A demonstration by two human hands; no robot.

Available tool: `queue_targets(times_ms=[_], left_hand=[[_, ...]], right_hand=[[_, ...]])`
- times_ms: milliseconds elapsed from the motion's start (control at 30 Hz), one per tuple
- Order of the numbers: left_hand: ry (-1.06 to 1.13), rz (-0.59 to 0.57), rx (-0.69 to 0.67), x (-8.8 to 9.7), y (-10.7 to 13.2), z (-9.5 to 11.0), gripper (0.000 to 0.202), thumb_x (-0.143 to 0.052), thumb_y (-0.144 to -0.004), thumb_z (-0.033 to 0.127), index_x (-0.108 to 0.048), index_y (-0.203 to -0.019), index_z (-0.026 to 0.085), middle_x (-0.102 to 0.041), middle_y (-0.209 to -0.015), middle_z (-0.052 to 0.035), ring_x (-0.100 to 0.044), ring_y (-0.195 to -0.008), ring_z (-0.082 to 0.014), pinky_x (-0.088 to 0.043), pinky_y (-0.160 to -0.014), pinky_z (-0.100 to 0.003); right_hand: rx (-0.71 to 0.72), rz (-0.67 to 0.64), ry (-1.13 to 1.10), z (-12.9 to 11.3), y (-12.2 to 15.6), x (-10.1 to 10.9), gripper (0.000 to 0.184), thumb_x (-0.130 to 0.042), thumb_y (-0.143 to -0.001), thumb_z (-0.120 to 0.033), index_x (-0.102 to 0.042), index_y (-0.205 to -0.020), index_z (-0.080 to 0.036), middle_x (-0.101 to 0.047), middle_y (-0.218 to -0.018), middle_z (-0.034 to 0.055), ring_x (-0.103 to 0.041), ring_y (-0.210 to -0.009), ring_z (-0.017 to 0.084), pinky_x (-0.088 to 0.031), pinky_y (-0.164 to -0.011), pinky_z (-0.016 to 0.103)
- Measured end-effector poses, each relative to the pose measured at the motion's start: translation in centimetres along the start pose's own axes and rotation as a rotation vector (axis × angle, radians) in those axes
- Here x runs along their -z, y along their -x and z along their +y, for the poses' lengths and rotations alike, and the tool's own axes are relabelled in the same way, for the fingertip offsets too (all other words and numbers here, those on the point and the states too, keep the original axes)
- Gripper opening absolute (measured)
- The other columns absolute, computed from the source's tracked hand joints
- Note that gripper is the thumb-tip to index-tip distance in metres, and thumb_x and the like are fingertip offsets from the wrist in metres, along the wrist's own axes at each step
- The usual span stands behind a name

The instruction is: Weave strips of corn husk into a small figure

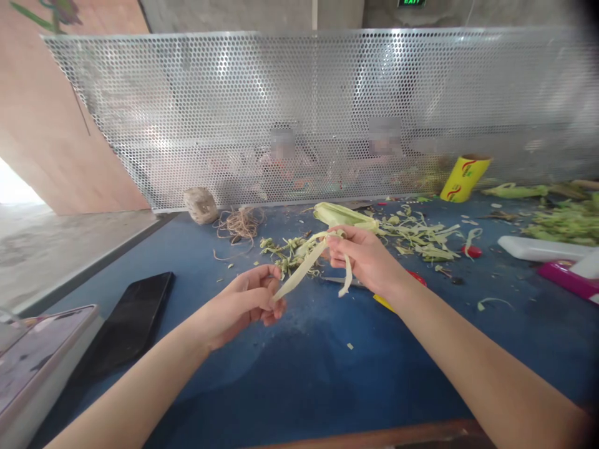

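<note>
Pinched between thumb and fingers of my left hand [255,296] is the lower end of a pale corn-husk strip [302,274], while my right hand [362,255] nips its bunched upper end, higher and farther from me. The strip slants between my hands in the air above the blue table [290,386], nearly straight, and a short loose tail [347,280] hangs below my right fingers; whether it belongs to the same strip I cannot tell. To handle this well, I judge that the right pinch should be the firm anchor, right at the bunch, and the left one lighter, so any pull runs along the fibres. Thin husk would likely split under a sideways twist or a jerk, so a slow, even draw seems best. That tail could snag or fold under my fingers; it wants to hang free. Beneath it lies a grey blade [341,281], so I should lift clear of that, and of the tangled husk scraps [283,251] just behind.
</note>
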State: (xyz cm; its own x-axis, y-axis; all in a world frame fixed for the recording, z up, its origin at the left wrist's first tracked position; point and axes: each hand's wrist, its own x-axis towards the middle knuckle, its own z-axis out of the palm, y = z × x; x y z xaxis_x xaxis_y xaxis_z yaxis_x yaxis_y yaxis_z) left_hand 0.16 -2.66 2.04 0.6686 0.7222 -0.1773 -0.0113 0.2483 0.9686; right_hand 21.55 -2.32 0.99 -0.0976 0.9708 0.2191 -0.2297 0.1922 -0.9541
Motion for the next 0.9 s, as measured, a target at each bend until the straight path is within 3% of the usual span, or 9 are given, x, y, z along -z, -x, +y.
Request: queue_targets(times_ms=[100,233,400,633,800,900], left_hand=[[-0.12,0.018,-0.071,0.2,-0.2,-0.3,0.022,-0.055,-0.066,0.018,-0.043,-0.084,0.02,-0.053,-0.059,0.0019,-0.05,-0.063,-0.0146,-0.038,-0.05,-0.023],[-0.214,0.179,-0.117,0.0,-0.2,-0.2,0.025,-0.045,-0.079,0.043,-0.048,-0.077,0.018,-0.055,-0.07,-0.0017,-0.051,-0.069,-0.0156,-0.04,-0.055,-0.025],[-0.278,0.263,-0.3,-0.7,-0.1,0.2,0.024,-0.055,-0.076,0.036,-0.058,-0.089,0.017,-0.06,-0.081,-0.0037,-0.052,-0.077,-0.0161,-0.04,-0.06,-0.024],[-0.255,0.455,-0.306,-0.1,-0.4,-0.5,0.014,-0.066,-0.067,0.028,-0.067,-0.063,0.015,-0.054,-0.054,0.002,-0.041,-0.051,-0.0083,-0.034,-0.052,-0.022],[-0.126,0.569,-0.372,0.1,-0.3,-0.1,0.017,-0.068,-0.065,0.03,-0.063,-0.059,0.015,-0.055,-0.057,0.0014,-0.043,-0.051,-0.0086,-0.036,-0.052,-0.023],[-0.17,0.487,-0.336,-0.4,-0.2,0.2,0.02,-0.066,-0.067,0.034,-0.064,-0.069,0.014,-0.057,-0.061,0.0002,-0.046,-0.054,-0.0096,-0.037,-0.051,-0.022]], right_hand=[[-0.068,-0.106,0.027,0.1,0.4,-0.5,0.024,-0.065,-0.068,-0.036,-0.059,-0.084,-0.019,-0.042,-0.059,-0.0051,-0.038,-0.05,0.005,-0.037,-0.049,0.022],[-0.112,-0.194,0.211,0.1,1.1,-1.1,0.031,-0.068,-0.065,-0.033,-0.057,-0.091,-0.02,-0.051,-0.065,-0.0033,-0.045,-0.054,0.007,-0.04,-0.052,0.022],[-0.092,-0.312,0.377,-0.1,1.8,-1.9,0.027,-0.064,-0.069,-0.033,-0.057,-0.091,-0.021,-0.052,-0.069,-0.002,-0.049,-0.06,0.01,-0.043,-0.056,0.024],[-0.109,-0.388,0.433,0.1,2.5,-3.2,0.024,-0.063,-0.069,-0.035,-0.056,-0.085,-0.019,-0.05,-0.065,-0.0031,-0.047,-0.058,0.009,-0.039,-0.054,0.021],[-0.054,-0.433,0.478,0.2,2.5,-3.7,0.018,-0.056,-0.076,-0.035,-0.061,-0.079,-0.018,-0.056,-0.072,-0.0001,-0.049,-0.064,0.01,-0.04,-0.058,0.022],[-0.082,-0.406,0.458,0.5,2.4,-3.6,0.02,-0.056,-0.076,-0.036,-0.062,-0.083,-0.018,-0.06,-0.079,0.0021,-0.052,-0.068,0.012,-0.042,-0.06,0.024]])
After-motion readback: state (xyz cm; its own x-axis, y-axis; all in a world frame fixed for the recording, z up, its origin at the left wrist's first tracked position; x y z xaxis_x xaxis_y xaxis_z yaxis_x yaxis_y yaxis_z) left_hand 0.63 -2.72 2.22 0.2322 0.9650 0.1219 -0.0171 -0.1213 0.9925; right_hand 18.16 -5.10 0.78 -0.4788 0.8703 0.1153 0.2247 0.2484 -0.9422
